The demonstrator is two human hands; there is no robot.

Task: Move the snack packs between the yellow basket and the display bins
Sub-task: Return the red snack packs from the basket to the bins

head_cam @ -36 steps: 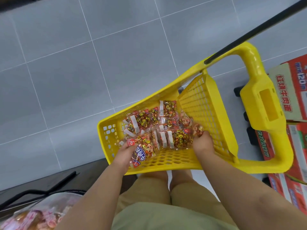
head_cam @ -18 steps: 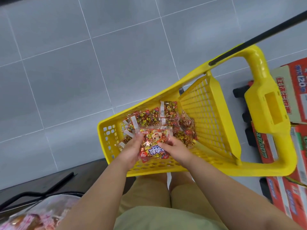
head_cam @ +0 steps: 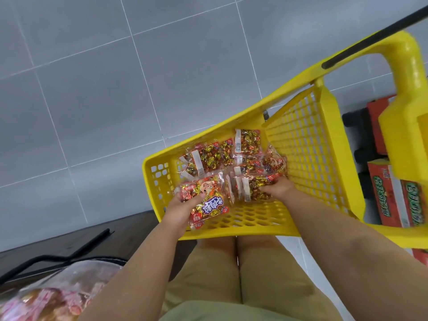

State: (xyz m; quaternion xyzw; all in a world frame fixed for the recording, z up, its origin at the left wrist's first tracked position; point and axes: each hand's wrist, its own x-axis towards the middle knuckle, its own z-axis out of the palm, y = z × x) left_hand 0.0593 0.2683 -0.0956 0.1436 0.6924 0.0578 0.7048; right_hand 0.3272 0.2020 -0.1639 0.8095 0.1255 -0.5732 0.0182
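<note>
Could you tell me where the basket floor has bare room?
Bare: the strip of basket floor between the packs and the near wall, beside the right hand. Crowded: the far half, piled with packs; the left hand holds one.

Snack pack (head_cam: 208, 202), near left: white-on-blue Chinese characters, seemingly "牛肉粒"; small red badge print illegible. Basket packs (head_cam: 249, 142): white sticker labels, print unreadable. Red cartons (head_cam: 393, 200), right: green panels bearing Chinese characters, too blurred to read.

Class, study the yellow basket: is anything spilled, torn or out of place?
Nothing stands out: snack packs lie heaped inside the yellow basket, none spilled; left hand holds one pack, right hand grips a second pack.
</note>
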